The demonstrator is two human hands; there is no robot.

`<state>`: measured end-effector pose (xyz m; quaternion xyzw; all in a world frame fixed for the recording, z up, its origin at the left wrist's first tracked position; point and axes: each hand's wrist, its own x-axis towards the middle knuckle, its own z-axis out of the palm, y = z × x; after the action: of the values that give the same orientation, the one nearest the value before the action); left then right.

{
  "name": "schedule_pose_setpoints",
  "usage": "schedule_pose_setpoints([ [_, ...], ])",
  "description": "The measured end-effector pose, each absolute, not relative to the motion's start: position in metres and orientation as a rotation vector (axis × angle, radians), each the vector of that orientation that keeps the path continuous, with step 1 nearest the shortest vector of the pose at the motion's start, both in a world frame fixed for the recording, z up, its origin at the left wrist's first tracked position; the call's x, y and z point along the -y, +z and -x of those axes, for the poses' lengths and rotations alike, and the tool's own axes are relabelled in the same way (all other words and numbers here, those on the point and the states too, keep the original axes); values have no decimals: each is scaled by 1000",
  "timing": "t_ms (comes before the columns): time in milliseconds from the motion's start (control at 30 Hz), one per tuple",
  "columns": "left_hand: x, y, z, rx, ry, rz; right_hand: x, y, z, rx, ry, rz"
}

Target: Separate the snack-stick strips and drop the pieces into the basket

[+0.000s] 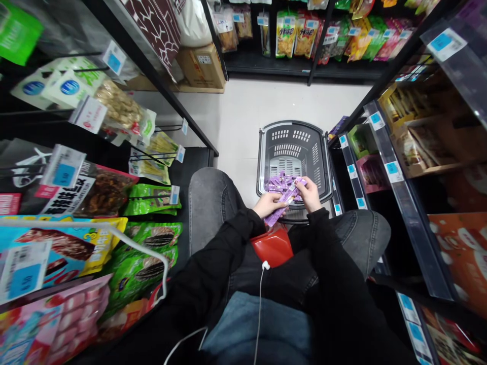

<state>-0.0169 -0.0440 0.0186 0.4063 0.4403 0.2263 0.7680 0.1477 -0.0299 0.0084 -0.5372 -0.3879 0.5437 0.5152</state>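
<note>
My left hand (268, 204) is closed around the lower part of a purple snack packet (277, 215). At the packet's upper end, my right hand (310, 193) pinches it between thumb and fingers. More purple packets (279, 182) lie together just beyond my hands, within the near end of the dark grey shopping basket (293, 133). The packets' print is too small to read. Below my hands a red glossy object (273, 246) sits between my knees; its kind is unclear.
Shelves with hanging snack bags (152, 200) stand close on my left. Shelves with boxed snacks (416, 147) and price tags rise on the right. A cardboard box (201, 66) stands at the far left. A white cable (260, 304) hangs over my lap.
</note>
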Motion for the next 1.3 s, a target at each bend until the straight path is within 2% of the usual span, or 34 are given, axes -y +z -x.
schedule_pose_setpoints([
  [267, 43, 22, 19, -964, 465, -724, 34, 24, -137, 1019, 1381, 1267],
  [567, 44, 29, 15, -947, 507, -783, 37, 26, -127, 1116, 1159, 1374],
  [833, 40, 18, 18, -959, 423, -1257, 37, 16, -126, 1095, 985, 1493],
  [1000, 46, 13, 15, -982, 479, -1209, 42, 27, -121, 1234, 942, 1557],
  [1133, 45, 17, 14, -985, 542, -1019, 41, 27, -120, 1272, 1065, 1435],
  [1300, 35, 24, 21, -1056, 819, -672, 40, 21, -122, 1381, 1311, 1315],
])
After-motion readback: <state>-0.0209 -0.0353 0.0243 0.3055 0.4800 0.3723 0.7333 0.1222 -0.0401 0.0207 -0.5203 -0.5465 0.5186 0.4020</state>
